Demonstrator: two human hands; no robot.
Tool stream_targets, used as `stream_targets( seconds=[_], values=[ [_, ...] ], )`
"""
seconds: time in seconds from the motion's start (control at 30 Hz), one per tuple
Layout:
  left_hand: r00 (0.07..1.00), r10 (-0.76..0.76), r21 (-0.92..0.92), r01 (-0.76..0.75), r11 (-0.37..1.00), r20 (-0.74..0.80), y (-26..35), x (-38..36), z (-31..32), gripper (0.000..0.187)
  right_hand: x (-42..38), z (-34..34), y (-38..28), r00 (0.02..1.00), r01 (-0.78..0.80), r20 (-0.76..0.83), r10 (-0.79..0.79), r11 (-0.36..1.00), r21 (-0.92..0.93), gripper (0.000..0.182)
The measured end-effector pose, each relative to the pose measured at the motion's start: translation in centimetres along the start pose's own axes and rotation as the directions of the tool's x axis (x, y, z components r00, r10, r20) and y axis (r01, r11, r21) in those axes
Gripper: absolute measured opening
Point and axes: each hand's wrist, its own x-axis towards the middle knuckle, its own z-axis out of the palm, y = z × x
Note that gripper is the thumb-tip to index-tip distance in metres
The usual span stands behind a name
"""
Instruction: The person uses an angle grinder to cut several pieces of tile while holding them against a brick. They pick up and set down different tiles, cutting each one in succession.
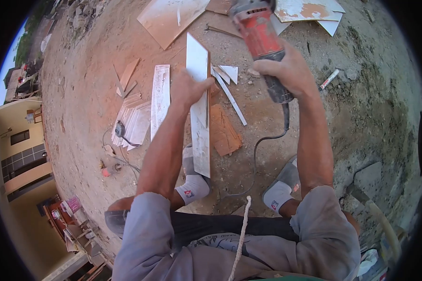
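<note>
My left hand (188,89) is closed around a narrow white tile strip (197,52) with a slanted far end. Beneath it, a longer white strip (200,150) reaches back toward my left foot. My right hand (288,70) grips the dark handle of a red angle grinder (259,36), held up to the right of the strips. The grinder's head is partly cut off by the top of the view, and its disc cannot be made out. From its rear a black cord (256,157) runs down to the ground between my feet.
Left of my left hand lie another white strip (160,93) and a fan of tile pieces (135,117). Larger tiles (171,18) and a hammer (222,31) lie ahead. Brown tile scraps (224,131) are near my feet, and a marker (329,79) is at right. A shovel (368,175) lies at lower right.
</note>
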Motion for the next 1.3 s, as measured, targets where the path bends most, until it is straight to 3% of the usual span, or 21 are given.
stream_targets(
  seconds=[0.07, 0.1, 0.13, 0.2, 0.3, 0.33, 0.4, 0.43, 0.5, 0.77, 0.83, 1.03, 1.13, 1.23, 1.3],
  values=[
    [0.982, 0.188, 0.009, -0.188, 0.982, 0.036, 0.8, 1.7, -0.7, 0.050, -1.2, -1.6, -1.0, 1.000, -0.013, -0.009, 0.013, 0.999, 0.035, 0.050],
    [0.981, 0.191, -0.001, -0.191, 0.982, 0.037, 1.1, 2.5, -1.0, 0.050, -1.8, -2.3, -1.4, 1.000, -0.022, -0.020, 0.024, 0.996, 0.086, 0.047],
    [0.958, 0.281, 0.091, -0.285, 0.954, 0.059, 1.4, 3.3, -1.3, 0.051, -2.6, -2.7, -1.8, 0.999, -0.020, -0.025, 0.022, 0.997, 0.078, 0.047],
    [0.923, 0.375, 0.176, -0.384, 0.907, 0.082, 1.4, 4.3, -1.5, 0.053, -4.2, -3.4, -2.6, 0.981, -0.020, -0.188, 0.039, 0.995, 0.102, 0.053],
    [0.776, 0.501, 0.321, -0.620, 0.716, 0.383, 1.3, 3.6, -1.1, 0.066, -6.5, -3.7, -3.2, 0.966, -0.015, -0.257, 0.039, 0.995, 0.094, 0.051],
    [0.768, 0.518, 0.311, -0.632, 0.710, 0.377, 0.8, 2.9, -0.3, 0.066, -7.3, -3.8, -3.3, 0.955, -0.030, -0.291, 0.051, 0.997, 0.074, 0.053],
    [0.633, 0.562, 0.337, -0.768, 0.545, 0.532, -0.7, 2.0, 2.3, 0.071, -8.6, -3.7, -3.1, 0.944, -0.057, -0.322, 0.065, 0.998, 0.036, 0.054],
    [0.625, 0.576, 0.329, -0.775, 0.540, 0.527, -1.2, 1.6, 3.4, 0.071, -9.1, -3.7, -3.1, 0.937, -0.087, -0.338, 0.087, 0.996, 0.014, 0.056],
    [0.413, 0.689, 0.213, -0.908, 0.360, 0.596, -1.7, 0.6, 4.9, 0.065, -9.9, -3.3, -3.2, 0.934, -0.105, -0.345, 0.094, 0.994, -0.014, 0.057],
    [0.255, 0.725, 0.131, -0.966, 0.223, 0.640, -2.0, -0.9, 7.3, 0.067, -10.4, -0.7, -2.2, 0.945, -0.172, -0.283, 0.167, 0.985, 0.007, 0.062],
    [0.143, 0.770, 0.130, -0.988, 0.078, 0.622, -3.0, -1.1, 8.1, 0.064, -10.4, 0.0, -2.1, 0.952, -0.163, -0.264, 0.157, 0.987, 0.000, 0.062],
    [0.097, 0.611, 0.056, -0.995, 0.086, 0.786, -4.9, -1.9, 8.7, 0.060, -11.2, 1.5, -1.4, 0.956, -0.184, -0.239, 0.169, 0.982, -0.042, 0.061],
    [0.053, 0.746, 0.040, -0.999, 0.036, 0.664, -6.7, -2.0, 8.6, 0.061, -11.4, 2.2, -1.4, 0.965, -0.177, -0.199, 0.169, 0.984, -0.024, 0.057],
    [0.070, 0.632, 0.006, -0.995, 0.103, 0.771, -6.7, -2.1, 8.2, 0.068, -11.2, 2.7, -1.5, 0.973, -0.162, -0.163, 0.162, 0.987, 0.010, 0.056],
    [0.059, 0.633, -0.001, -0.995, 0.095, 0.772, -7.1, -2.0, 8.3, 0.068, -11.4, 2.9, -1.3, 0.973, -0.172, -0.158, 0.170, 0.985, 0.003, 0.055]
  ],
)
